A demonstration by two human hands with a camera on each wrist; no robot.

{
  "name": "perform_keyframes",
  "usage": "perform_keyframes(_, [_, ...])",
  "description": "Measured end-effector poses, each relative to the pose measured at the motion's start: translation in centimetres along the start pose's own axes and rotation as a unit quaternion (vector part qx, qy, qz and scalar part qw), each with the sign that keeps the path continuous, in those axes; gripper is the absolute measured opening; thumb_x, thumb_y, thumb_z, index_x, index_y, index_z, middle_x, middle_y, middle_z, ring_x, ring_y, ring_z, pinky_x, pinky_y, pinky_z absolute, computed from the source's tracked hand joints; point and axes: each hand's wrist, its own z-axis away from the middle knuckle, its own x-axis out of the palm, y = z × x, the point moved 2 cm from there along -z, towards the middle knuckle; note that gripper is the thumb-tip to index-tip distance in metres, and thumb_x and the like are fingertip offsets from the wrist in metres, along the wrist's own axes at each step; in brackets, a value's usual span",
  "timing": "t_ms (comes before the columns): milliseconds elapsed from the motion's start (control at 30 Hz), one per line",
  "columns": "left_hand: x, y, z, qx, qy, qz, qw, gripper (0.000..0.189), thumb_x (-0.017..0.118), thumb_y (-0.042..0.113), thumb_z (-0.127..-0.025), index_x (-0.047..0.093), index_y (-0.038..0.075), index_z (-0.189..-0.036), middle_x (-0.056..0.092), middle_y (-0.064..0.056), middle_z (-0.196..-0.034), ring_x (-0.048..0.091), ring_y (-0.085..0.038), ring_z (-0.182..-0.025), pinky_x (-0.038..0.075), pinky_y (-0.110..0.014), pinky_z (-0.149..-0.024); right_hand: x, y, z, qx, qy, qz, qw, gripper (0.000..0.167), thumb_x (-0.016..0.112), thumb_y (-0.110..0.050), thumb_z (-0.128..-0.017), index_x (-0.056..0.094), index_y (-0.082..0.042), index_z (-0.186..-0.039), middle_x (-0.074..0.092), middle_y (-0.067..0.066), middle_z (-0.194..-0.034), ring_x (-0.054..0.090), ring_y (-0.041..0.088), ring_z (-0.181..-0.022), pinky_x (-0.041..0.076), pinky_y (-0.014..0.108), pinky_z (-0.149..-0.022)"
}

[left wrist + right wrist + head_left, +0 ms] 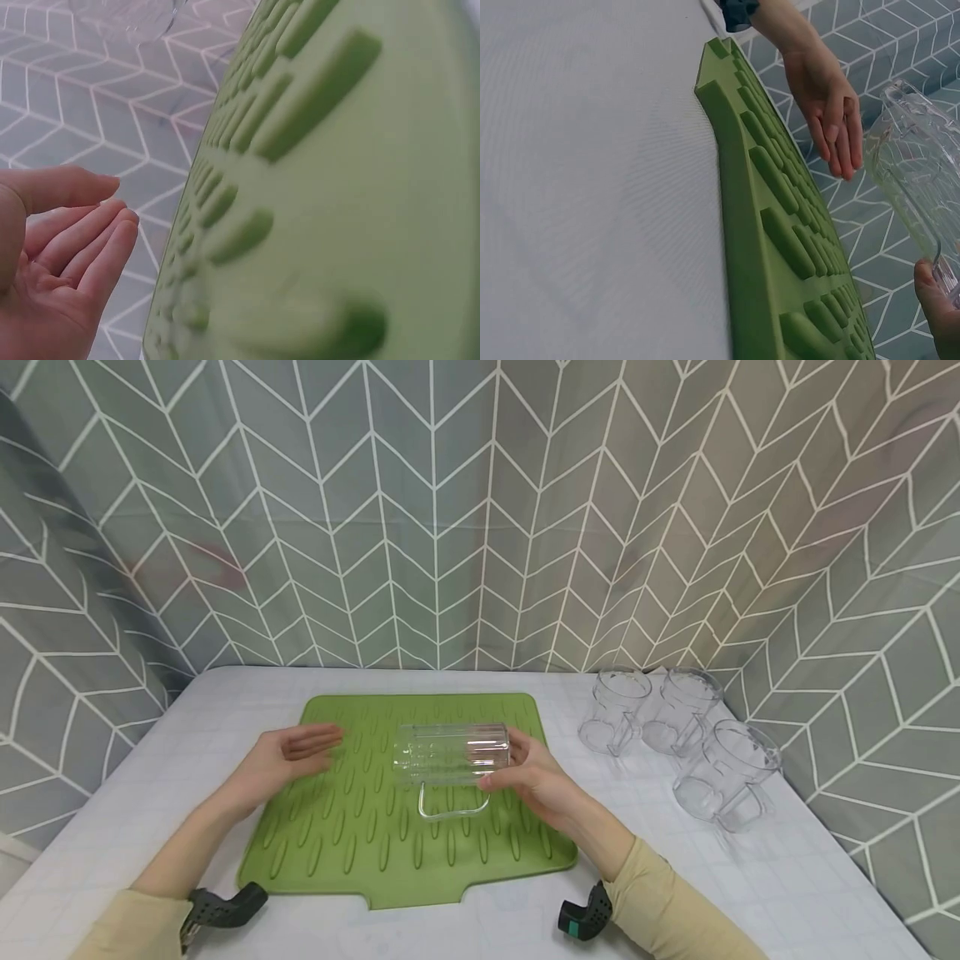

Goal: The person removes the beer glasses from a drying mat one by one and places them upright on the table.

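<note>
In the head view a clear glass mug [442, 756] lies sideways in the air over a green ribbed drying mat [337, 868], its handle facing me. My right hand [540, 781] grips the mug at its right end, thumb on the near side. At the mat's left side my left hand [288, 760] hovers with straight fingers, apart from the mug and holding nothing. The left wrist view shows that left hand [67, 255] beside the raised ribs of the mat. In the right wrist view the mug [915, 165] tilts above the mat, with the right thumb [934, 304] against it.
Three more clear mugs stand upright on the white table to the right: one at the back [615, 710], one beside it [678, 710] and a nearer one [723, 772]. A grey curtain [480, 518] with white zigzag lines rises behind the table and along both sides.
</note>
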Motion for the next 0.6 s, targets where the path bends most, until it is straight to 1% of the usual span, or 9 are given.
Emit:
perform_keyframes(100, [0.7, 0.5, -0.1, 0.005, -0.014, 0.007, 0.9999, 0.057, 0.067, 0.018, -0.097, 0.046, 0.001, -0.147, 0.055, -0.017, -0.145, 0.051, -0.039, -0.133, 0.047, -0.012, -0.096, 0.1, 0.0, 0.0, 0.000, -0.001, -0.002, 1.0000, 0.082, 0.073, 0.006, -0.073, 0.039, -0.005, -0.147, 0.057, 0.014, -0.138, 0.060, 0.025, -0.122, 0.031, 0.047, -0.120])
perform_keyframes(167, [1.2, 0.8, -0.2, 0.011, -0.022, 0.012, 0.9996, 0.058, 0.068, 0.018, -0.096, 0.046, 0.001, -0.147, 0.055, -0.017, -0.145, 0.051, -0.039, -0.134, 0.047, -0.015, -0.098, 0.1, -0.1, 0.1, 0.000, -0.001, -0.003, 1.0000, 0.082, 0.073, 0.006, -0.073, 0.039, -0.005, -0.147, 0.055, 0.016, -0.140, 0.059, 0.027, -0.123, 0.031, 0.047, -0.120])
perform_keyframes(233, [1.8, 1.2, -0.3, 0.017, -0.031, 0.014, 0.9993, 0.059, 0.069, 0.017, -0.095, 0.046, 0.000, -0.146, 0.055, -0.017, -0.145, 0.052, -0.039, -0.133, 0.049, -0.020, -0.100, 0.1, -0.1, 0.1, 0.001, -0.001, -0.003, 1.0000, 0.082, 0.073, 0.006, -0.073, 0.039, -0.006, -0.147, 0.052, 0.019, -0.143, 0.057, 0.030, -0.126, 0.031, 0.046, -0.120])
perform_keyframes(333, [2.7, 1.7, -0.5, 0.026, -0.049, 0.025, 0.9981, 0.060, 0.070, 0.015, -0.094, 0.045, -0.003, -0.146, 0.053, -0.020, -0.145, 0.052, -0.042, -0.133, 0.050, -0.031, -0.104, 0.2, -0.2, 0.2, 0.000, -0.003, -0.002, 1.0000, 0.082, 0.073, 0.005, -0.073, 0.039, -0.006, -0.147, 0.050, 0.020, -0.145, 0.056, 0.030, -0.127, 0.030, 0.046, -0.120])
perform_keyframes(400, [3.4, 2.1, -0.6, 0.032, -0.062, 0.035, 0.9970, 0.062, 0.071, 0.014, -0.093, 0.044, -0.004, -0.146, 0.052, -0.022, -0.145, 0.051, -0.043, -0.132, 0.050, -0.035, -0.105, 0.2, -0.2, 0.2, -0.002, -0.004, -0.001, 1.0000, 0.081, 0.073, 0.004, -0.074, 0.039, -0.006, -0.147, 0.049, 0.020, -0.146, 0.056, 0.030, -0.127, 0.029, 0.047, -0.120])
perform_keyframes(500, [4.3, 2.6, -0.6, 0.038, -0.075, 0.054, 0.9950, 0.064, 0.072, 0.015, -0.092, 0.044, -0.006, -0.145, 0.051, -0.024, -0.146, 0.051, -0.044, -0.133, 0.049, -0.036, -0.106, 0.2, -0.3, 0.2, -0.004, -0.009, -0.001, 1.0000, 0.080, 0.072, 0.004, -0.074, 0.040, -0.006, -0.147, 0.048, 0.022, -0.147, 0.054, 0.033, -0.129, 0.028, 0.047, -0.120])
perform_keyframes(600, [5.1, 3.1, -0.5, 0.040, -0.081, 0.062, 0.9940, 0.066, 0.074, 0.017, -0.091, 0.045, -0.004, -0.145, 0.051, -0.024, -0.146, 0.051, -0.043, -0.133, 0.049, -0.036, -0.106, 0.3, -0.3, 0.2, -0.003, -0.011, -0.003, 0.9999, 0.080, 0.072, 0.004, -0.075, 0.040, -0.006, -0.147, 0.046, 0.024, -0.147, 0.051, 0.036, -0.131, 0.027, 0.048, -0.121])
